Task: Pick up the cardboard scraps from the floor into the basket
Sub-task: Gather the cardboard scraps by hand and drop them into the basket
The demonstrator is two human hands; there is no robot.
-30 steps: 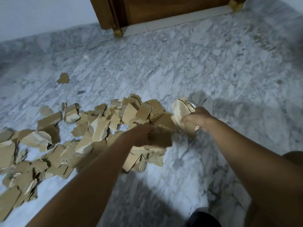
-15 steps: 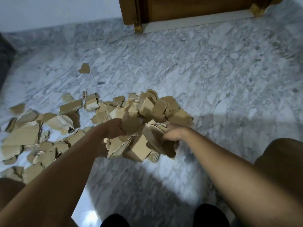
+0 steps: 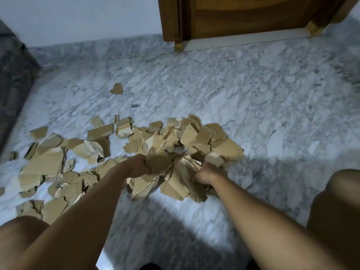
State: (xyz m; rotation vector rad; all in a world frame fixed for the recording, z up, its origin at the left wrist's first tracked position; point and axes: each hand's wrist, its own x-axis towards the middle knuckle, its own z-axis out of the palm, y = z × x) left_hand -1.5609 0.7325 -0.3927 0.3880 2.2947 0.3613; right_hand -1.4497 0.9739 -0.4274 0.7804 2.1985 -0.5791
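Note:
Several torn brown cardboard scraps lie on the marble floor (image 3: 253, 98). A bundle of scraps (image 3: 175, 172) is squeezed between my two hands at the picture's centre. My left hand (image 3: 136, 166) grips its left side, and my right hand (image 3: 206, 173) grips its right side, fingers curled into the pieces. More scraps are heaped just behind the bundle (image 3: 210, 139) and spread out to the left (image 3: 48, 162). One lone scrap (image 3: 116, 89) lies farther off. No basket is in view.
A wooden door (image 3: 243, 14) with its frame stands at the far end. A dark grey upholstered edge (image 3: 11, 78) runs along the left. My knees (image 3: 339, 201) show at the lower corners. Bare marble stretches to the right.
Both hands have come together from the sides and gathered a bundle of scraps between them. The view has shifted, so the door and pile sit further right.

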